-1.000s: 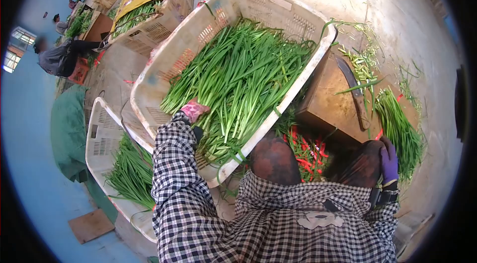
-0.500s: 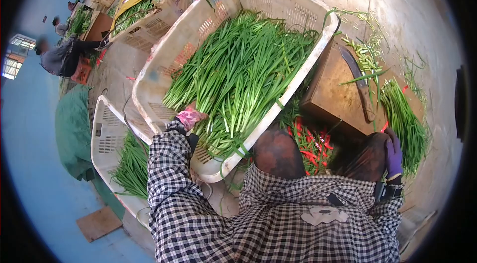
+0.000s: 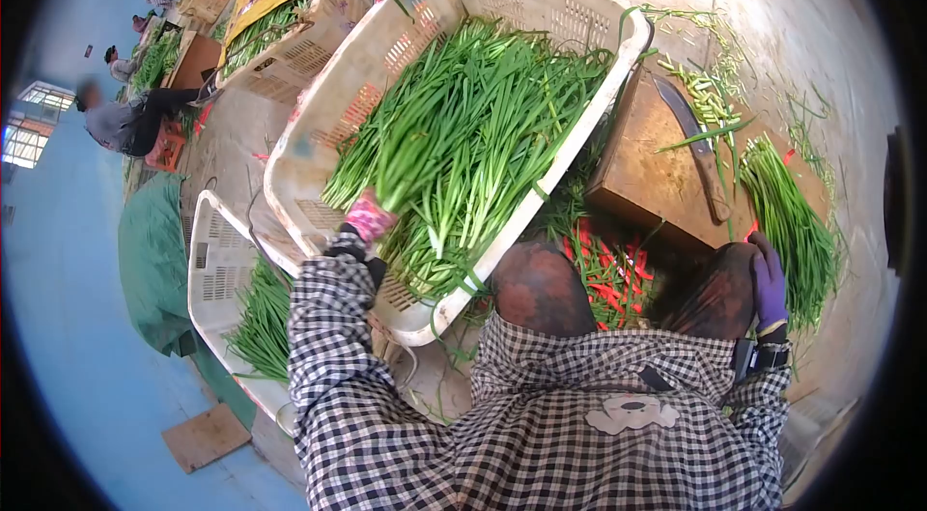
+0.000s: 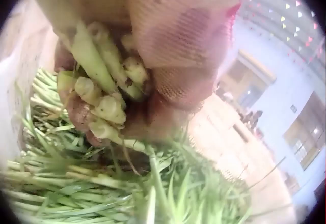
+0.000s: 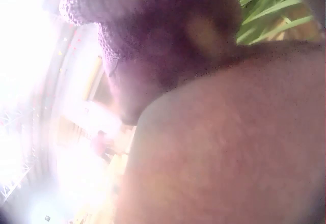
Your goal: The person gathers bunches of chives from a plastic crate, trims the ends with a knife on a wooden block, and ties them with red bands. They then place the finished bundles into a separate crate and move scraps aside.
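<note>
In the head view my left hand (image 3: 370,217), in a pink patterned glove, grips a small bunch of garlic chives (image 3: 404,163) by the stem ends. The left wrist view shows the pale cut ends (image 4: 109,109) enclosed by the curled fingers. Beneath that hand, more garlic chives (image 3: 521,115) fill the large white crate (image 3: 290,149). My right hand (image 3: 770,284), gloved in purple, rests on the right knee (image 3: 715,289) and holds nothing. Just beyond it lies a tied bundle of chives (image 3: 787,212).
A curved knife (image 3: 700,144) lies on a wooden block (image 3: 642,168) beside cut stem ends (image 3: 710,105). Red ties (image 3: 608,269) are on the floor between the knees. A second white crate (image 3: 217,269) stands at left. Another person (image 3: 121,120) sits at upper left.
My left hand has closed round a bunch of chives and raised its stem ends slightly from the pile. The right hand stays at the knee; the view has shifted a little.
</note>
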`<action>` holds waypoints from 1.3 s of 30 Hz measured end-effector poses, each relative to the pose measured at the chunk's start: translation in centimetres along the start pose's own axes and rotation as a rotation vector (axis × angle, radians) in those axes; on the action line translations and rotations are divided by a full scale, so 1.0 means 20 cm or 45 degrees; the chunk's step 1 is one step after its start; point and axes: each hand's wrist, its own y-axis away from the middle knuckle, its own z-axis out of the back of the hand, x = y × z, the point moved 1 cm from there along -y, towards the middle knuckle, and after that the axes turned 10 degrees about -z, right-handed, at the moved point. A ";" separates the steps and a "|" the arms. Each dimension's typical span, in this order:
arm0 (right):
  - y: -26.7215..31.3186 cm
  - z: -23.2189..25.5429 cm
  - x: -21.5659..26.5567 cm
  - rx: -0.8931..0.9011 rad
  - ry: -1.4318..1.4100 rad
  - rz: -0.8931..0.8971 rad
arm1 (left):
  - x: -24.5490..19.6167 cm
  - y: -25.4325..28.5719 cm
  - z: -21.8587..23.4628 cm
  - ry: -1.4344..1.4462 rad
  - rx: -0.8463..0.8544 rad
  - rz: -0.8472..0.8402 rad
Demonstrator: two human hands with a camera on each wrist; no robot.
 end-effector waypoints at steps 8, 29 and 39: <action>-0.02 -0.22 0.97 -0.005 0.258 0.737 | -0.85 0.39 0.76 0.774 -0.328 -0.164; 0.08 -1.09 1.48 1.055 -1.361 0.591 | -1.67 0.65 1.28 1.449 -0.648 -0.279; -0.27 -0.73 1.05 0.841 -1.433 0.194 | -2.00 -0.36 0.87 0.663 -0.866 -0.546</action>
